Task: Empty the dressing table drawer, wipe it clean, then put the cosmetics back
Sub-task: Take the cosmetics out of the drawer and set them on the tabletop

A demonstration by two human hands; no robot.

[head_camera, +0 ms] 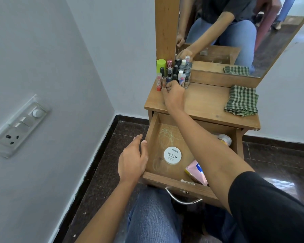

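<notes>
The wooden drawer (152, 134) is pulled out below the dressing table top (205, 100). Inside lie a white round nail polish remover tub (172, 155), a pink tube (197, 171) and a jar (224, 139) half hidden by my right forearm. Several cosmetics bottles and lipsticks (174, 72) stand clustered at the table's back left. My right hand (173, 92) reaches into that cluster, fingers curled round a small item I cannot make out. My left hand (132, 160) rests on the drawer's left wall, fingers relaxed.
A folded green checked cloth (242, 100) lies on the table's right side. A mirror (235, 32) stands behind the table. A switchboard (19, 125) is on the left wall. My knees in jeans (153, 218) are just before the drawer's metal handle (182, 199).
</notes>
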